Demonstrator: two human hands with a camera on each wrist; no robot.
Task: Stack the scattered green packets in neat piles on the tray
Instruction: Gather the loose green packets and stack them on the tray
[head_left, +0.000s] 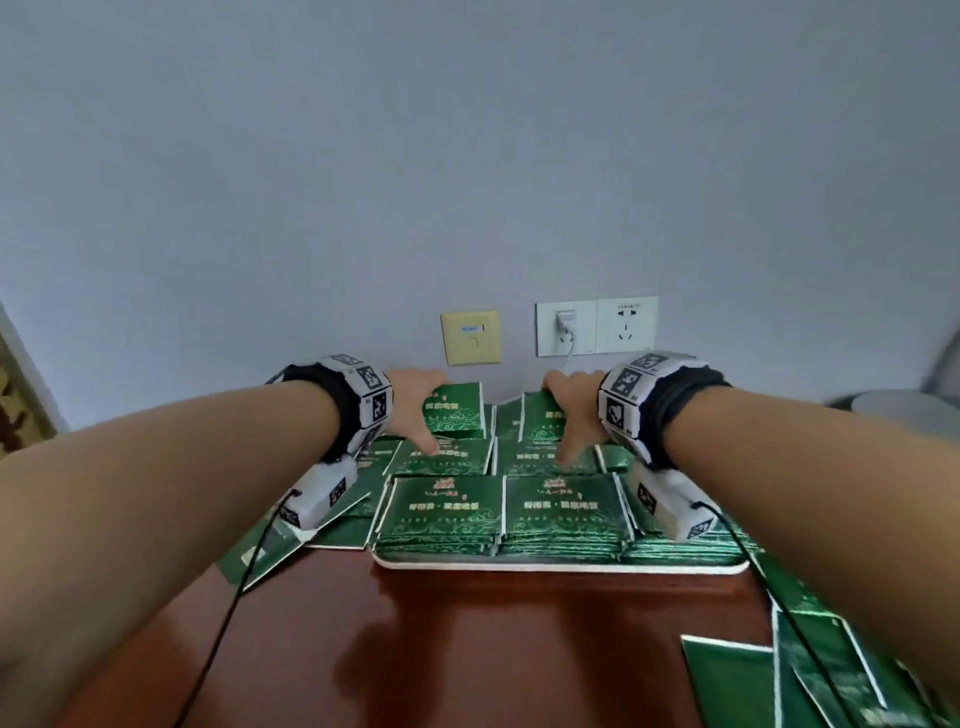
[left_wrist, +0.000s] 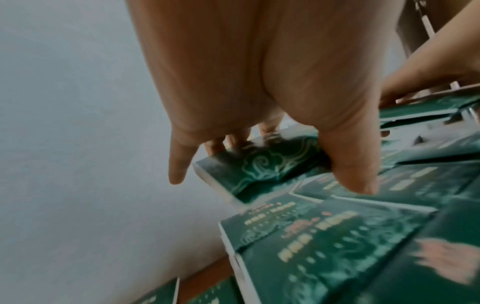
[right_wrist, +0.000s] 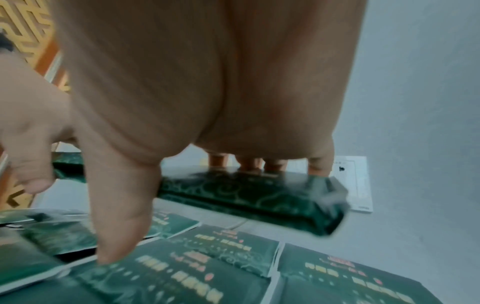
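Both hands at tray's (head_left: 561, 567) far row. Left hand (head_left: 415, 410) grips a tilted bundle of green packets (head_left: 454, 410), long axis across. Right hand (head_left: 571, 415) clamps its own bundle (right_wrist: 249, 195). Piles directly below each grip; loose packets (head_left: 779, 670) lie nearer right.

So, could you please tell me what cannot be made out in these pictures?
- Head view: white tray, far rim hidden by the green packets.
- Left wrist view: left hand, palm hides most fingers.
- Right wrist view: packet lettering, blurred.
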